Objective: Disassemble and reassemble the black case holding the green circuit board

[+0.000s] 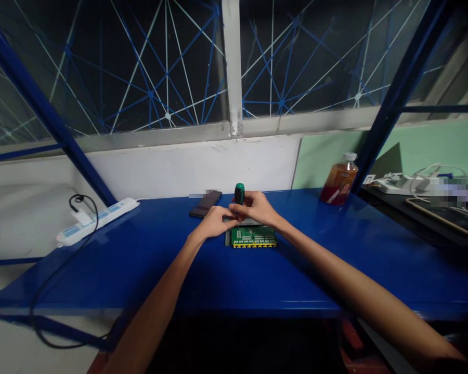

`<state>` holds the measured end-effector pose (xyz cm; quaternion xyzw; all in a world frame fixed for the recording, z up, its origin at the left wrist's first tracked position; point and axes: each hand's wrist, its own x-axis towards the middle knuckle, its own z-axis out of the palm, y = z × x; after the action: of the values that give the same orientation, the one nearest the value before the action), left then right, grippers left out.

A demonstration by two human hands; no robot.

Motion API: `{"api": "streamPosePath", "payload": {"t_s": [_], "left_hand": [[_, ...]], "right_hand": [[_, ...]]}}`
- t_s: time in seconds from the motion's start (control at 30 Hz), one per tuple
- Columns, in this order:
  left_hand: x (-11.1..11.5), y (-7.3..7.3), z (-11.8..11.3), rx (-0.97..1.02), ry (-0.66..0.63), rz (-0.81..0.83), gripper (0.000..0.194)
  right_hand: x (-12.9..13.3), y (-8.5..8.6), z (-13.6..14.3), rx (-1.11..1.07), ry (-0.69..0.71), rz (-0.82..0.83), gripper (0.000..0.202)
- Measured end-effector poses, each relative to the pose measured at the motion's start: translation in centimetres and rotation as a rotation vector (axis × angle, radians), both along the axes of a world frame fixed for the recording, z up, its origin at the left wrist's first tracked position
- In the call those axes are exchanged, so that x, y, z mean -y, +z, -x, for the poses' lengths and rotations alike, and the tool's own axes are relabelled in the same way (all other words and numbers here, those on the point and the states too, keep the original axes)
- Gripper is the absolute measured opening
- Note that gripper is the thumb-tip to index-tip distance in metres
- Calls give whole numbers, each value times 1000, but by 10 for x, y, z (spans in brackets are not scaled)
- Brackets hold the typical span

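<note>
A green circuit board (pixel 253 236) with a row of yellow connectors along its near edge lies on the blue table (pixel 218 280). Upright above its back left part stands a screwdriver (pixel 239 192) with a green and black handle. My right hand (pixel 257 208) is closed round the lower part of that handle. My left hand (pixel 217 222) reaches in from the left, its fingertips pinched together beside the screwdriver's shaft; what they hold, if anything, is hidden. Part of a grey plate shows under and behind the board.
A dark phone (pixel 206 203) lies behind my left hand. At the left is a white power strip (pixel 99 221) with a black cable hanging over the edge. A bottle of red drink (pixel 339 179) stands at the back right, and cables and a white device (pixel 409 184) lie farther right.
</note>
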<state>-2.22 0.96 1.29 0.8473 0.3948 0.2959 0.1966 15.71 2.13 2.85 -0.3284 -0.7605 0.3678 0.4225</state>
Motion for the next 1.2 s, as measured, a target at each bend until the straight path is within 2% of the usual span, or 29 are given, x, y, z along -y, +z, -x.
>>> {"api": "streamPosePath", "payload": {"t_s": [0.1,0.4,0.6,1.2], "left_hand": [[0,1,-1,-11,-21,-4,17],[1,2,-1,-1,28,13,15],[-1,1,1,-20,-23,21,16],[0,1,1,-1,-2,52,17]], "right_hand": [[0,0,0,0,-3,7,29],[3,4,-1,39,-11,-19,32],[0,2,-2,49,-38,-55,31],[2,4,-2,71,-46,-73,30]]}}
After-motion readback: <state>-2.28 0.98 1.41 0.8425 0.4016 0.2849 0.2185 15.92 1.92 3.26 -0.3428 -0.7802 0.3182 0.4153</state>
